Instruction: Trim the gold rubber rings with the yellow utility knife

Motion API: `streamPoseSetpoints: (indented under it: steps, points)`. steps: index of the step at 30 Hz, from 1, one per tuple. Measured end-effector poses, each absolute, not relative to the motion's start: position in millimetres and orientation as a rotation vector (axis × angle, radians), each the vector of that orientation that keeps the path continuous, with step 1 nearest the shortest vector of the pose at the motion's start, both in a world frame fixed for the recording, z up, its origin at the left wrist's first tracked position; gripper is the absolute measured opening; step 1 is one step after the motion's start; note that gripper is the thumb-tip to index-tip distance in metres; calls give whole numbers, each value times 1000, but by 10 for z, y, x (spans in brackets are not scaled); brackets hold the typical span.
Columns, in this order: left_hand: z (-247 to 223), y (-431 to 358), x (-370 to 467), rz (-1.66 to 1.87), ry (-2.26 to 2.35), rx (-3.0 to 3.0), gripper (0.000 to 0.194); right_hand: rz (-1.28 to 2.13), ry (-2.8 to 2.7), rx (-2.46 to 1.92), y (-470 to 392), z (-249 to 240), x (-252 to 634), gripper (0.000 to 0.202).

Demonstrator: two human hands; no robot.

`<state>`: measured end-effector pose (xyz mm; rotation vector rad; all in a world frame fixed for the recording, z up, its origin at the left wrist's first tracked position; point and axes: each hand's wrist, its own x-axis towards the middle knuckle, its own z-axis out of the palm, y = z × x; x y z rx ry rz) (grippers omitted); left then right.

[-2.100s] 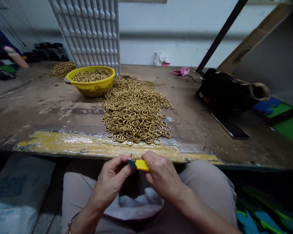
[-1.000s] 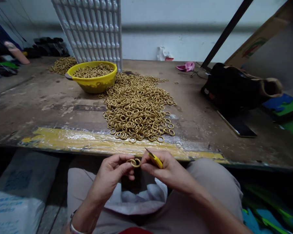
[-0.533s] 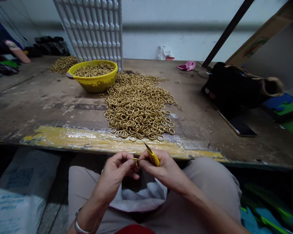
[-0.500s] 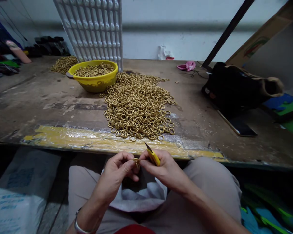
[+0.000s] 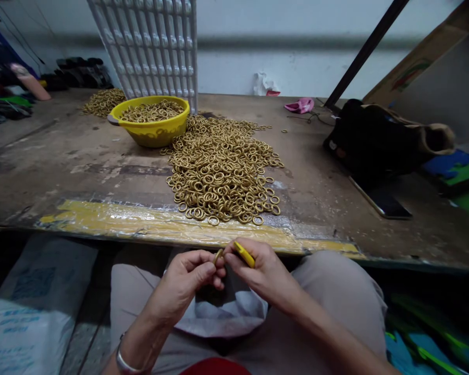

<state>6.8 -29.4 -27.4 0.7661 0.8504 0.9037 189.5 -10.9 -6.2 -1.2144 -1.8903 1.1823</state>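
Observation:
Pinched in the fingers of my left hand [image 5: 189, 273] is a gold-coloured ring [image 5: 218, 257], held up on edge over my lap. My right hand [image 5: 260, 265] is closed around a small yellow-handled knife [image 5: 244, 254], and its fingertips meet the ring's right side. The knife's blade can hardly be made out now. Below both hands a white bag [image 5: 229, 315] lies open between my knees. On the table just beyond, a big heap of similar rings [image 5: 222, 166] spreads toward the near edge.
A yellow basin [image 5: 152, 133] full of rings stands left of the heap, with a smaller ring pile [image 5: 103, 101] behind it. Yellow tape [image 5: 140, 224] covers the table's front edge. To the right lie a phone [image 5: 381, 200] and a black bag [image 5: 371, 138].
The ring has turned from lying nearly flat to standing on edge between my fingers. In my right hand the knife has tipped, so its dark pointed blade no longer sticks up.

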Motion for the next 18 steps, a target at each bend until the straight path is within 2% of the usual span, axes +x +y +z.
streamPoseSetpoints:
  steps: [2, 7, 13, 18]
  points:
    - [-286, -295, 55, 931, 935, 876, 20, 943, -2062, -1237, -131, -88, 1897, 6]
    - [-263, -299, 39, 934, 1069, 1081, 19, 560, -2364, -1368, -169, -142, 1888, 19]
    - [-211, -300, 88, 909, 1131, 1222, 19, 364, -2508, -1576, -176, -91, 1820, 26]
    - [-74, -352, 108, 895, 1172, 1327, 22, 258, -2542, -1790, -71, -36, 1880, 23]
